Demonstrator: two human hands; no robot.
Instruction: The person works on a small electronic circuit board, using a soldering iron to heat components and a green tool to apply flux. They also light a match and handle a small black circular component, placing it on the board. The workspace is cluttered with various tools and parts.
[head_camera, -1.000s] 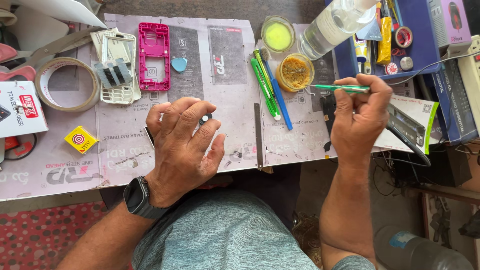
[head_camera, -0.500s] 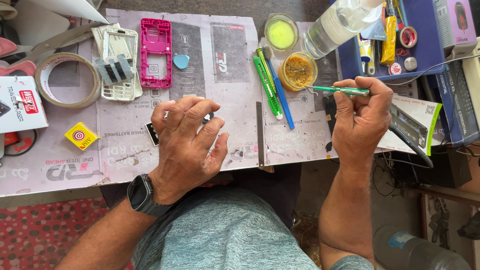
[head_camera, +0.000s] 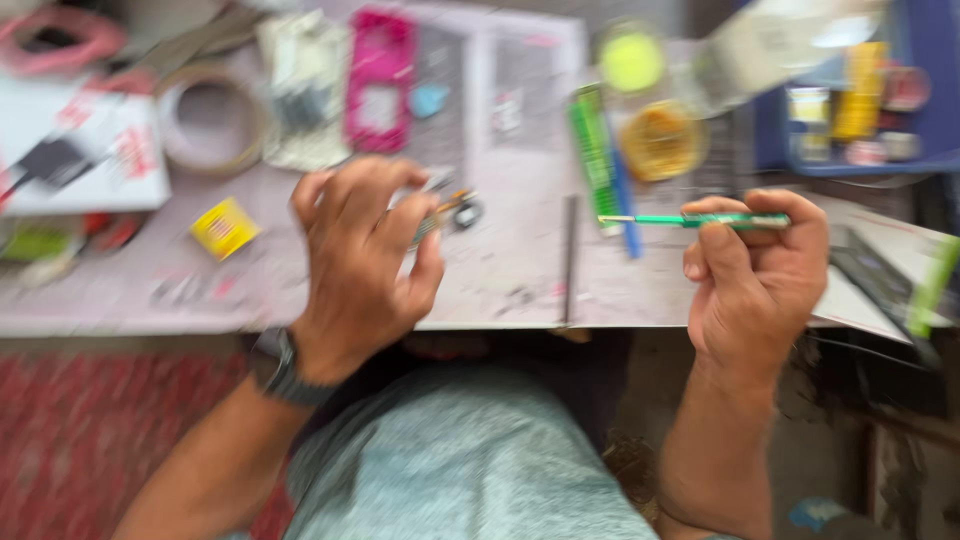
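1. Head view, what changed: compared with a moment ago, the whole picture is now smeared by motion. The frame sits closer on the tabletop (head_camera: 500, 290) and the items at its far edge have slid toward the top. The hands themselves keep much the same places and poses as before. Judging from that, the blur comes from the head moving rather than from any new action; the work in hand appears unchanged.

2. Head view, left hand: the left hand (head_camera: 365, 255), with a dark watch (head_camera: 280, 368) on its wrist, rests on the tabletop with fingers curled down. It pinches a small part (head_camera: 450, 212), grey with a hint of orange, which sticks out past the fingertips. The blur hides what the part is.

3. Head view, right hand: the right hand (head_camera: 755, 285) is raised near the tabletop's front edge, closed around a thin green tool (head_camera: 695, 220). The tool lies level, its fine tip pointing left toward the small part. Tip and part are apart, with a dark thin rod (head_camera: 569, 258) lying on the tabletop between them.

4. Head view, surroundings: farther back sit a pink phone frame (head_camera: 380, 95), a roll of tape (head_camera: 205, 125), a small yellow box (head_camera: 224, 228), a round amber tub (head_camera: 660, 140), and a green and a blue pen (head_camera: 600, 150) side by side. A blue tray (head_camera: 770, 130) holds small bottles at the upper right.
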